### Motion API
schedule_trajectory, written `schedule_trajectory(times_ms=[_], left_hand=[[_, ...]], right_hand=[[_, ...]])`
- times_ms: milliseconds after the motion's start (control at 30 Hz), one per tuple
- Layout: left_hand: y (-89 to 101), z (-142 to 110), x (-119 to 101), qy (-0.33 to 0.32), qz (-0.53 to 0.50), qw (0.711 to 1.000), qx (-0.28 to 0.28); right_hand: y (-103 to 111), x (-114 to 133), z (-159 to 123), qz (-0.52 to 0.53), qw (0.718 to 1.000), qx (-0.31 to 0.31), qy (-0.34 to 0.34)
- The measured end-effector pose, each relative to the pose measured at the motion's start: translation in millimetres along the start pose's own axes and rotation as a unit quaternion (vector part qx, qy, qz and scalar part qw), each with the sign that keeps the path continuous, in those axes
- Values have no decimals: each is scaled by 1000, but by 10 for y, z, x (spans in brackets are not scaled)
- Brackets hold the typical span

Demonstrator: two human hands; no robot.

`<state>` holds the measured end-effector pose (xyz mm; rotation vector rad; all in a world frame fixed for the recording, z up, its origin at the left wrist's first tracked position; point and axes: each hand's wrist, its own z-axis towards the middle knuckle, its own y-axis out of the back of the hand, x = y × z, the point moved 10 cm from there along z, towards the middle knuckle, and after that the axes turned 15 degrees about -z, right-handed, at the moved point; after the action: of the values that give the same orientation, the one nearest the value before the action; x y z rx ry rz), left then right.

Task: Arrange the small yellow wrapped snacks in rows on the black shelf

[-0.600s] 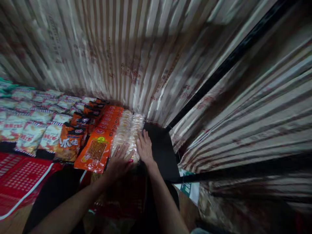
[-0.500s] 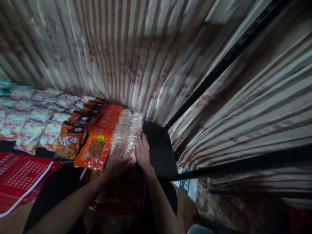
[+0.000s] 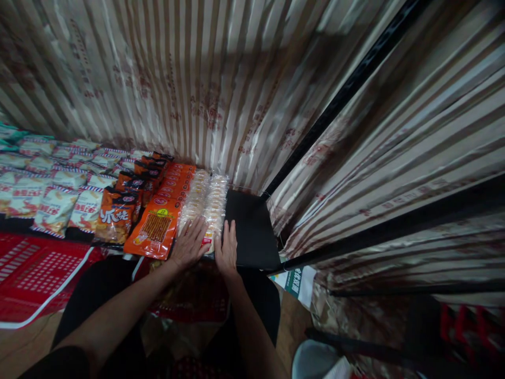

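Two rows of clear-wrapped pale round snacks, which look like rice crackers (image 3: 218, 202), lie side by side on a black shelf (image 3: 252, 229). My left hand (image 3: 190, 245) rests on the near end of the left row, fingers stretched out. Along the right side of the right row lies my right hand (image 3: 226, 250), its fingers straight and touching the wrapper. A small red label shows between the hands. Left of the crackers is a row of orange snack-stick packs (image 3: 155, 226). Neither hand is closed round anything.
Further left stand brown-orange snack bags (image 3: 114, 216) and several rows of white bags (image 3: 55, 208). A red basket (image 3: 39, 279) sits below the shelf on the left. Striped curtain (image 3: 189, 79) hangs behind, with black frame bars (image 3: 335, 116) at the right.
Both hands have drawn slightly back toward me along the cracker rows, and the red label shows more clearly. My view has shifted a little; the packs stay in place.
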<state>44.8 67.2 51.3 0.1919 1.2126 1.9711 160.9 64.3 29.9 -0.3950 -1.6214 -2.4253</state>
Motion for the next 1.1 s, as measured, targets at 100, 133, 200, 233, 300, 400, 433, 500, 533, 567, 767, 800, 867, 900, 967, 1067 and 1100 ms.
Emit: schedule_trajectory(times_ms=[100,133,200,233,300,400,433,500,533,567,767,800,867,900,967,1067,1100], left_hand=[[20,-7,0,2,-1,1000,-8],[24,-14,0,2,-1,1000,-11],[24,-41,-2,3,-1,1000,-16],[17,-62,-7,3,0,1000,-16],[-6,-115,-16,4,3,1000,-13],[-49,-193,-18,12,6,1000,-3],[-63,-210,-15,16,7,1000,3],[-90,-224,-5,24,6,1000,14],[-99,-224,2,28,4,999,19],[-104,-222,7,31,3,999,21],[-67,-292,1,49,3,999,3],[-58,-327,-10,51,6,999,0],[-47,-403,-42,51,10,999,-1],[-46,-439,-61,49,11,999,1],[-50,-493,-96,43,9,999,10],[-60,-518,-126,37,6,999,23],[-67,-514,-131,35,4,999,27]], right_hand=[[-57,80,-178,-28,999,-3,39],[-77,96,-205,-36,998,-3,47],[-110,101,-215,-47,998,-2,49],[-123,95,-207,-51,998,0,45],[-145,80,-186,-56,998,3,35],[-177,79,-173,-61,998,11,30],[-186,83,-174,-62,998,13,30],[-194,86,-177,-64,997,15,27],[-197,87,-178,-65,997,16,24],[-199,87,-178,-67,997,17,23],[-182,63,-200,-54,998,13,8],[-164,49,-211,-47,999,5,2],[-130,22,-235,-32,999,-14,-12],[-120,12,-245,-26,999,-20,-16],[-122,5,-258,-18,999,-21,-21],[-143,-1,-259,-13,1000,-9,-26],[-145,-6,-257,-12,999,-7,-29]])
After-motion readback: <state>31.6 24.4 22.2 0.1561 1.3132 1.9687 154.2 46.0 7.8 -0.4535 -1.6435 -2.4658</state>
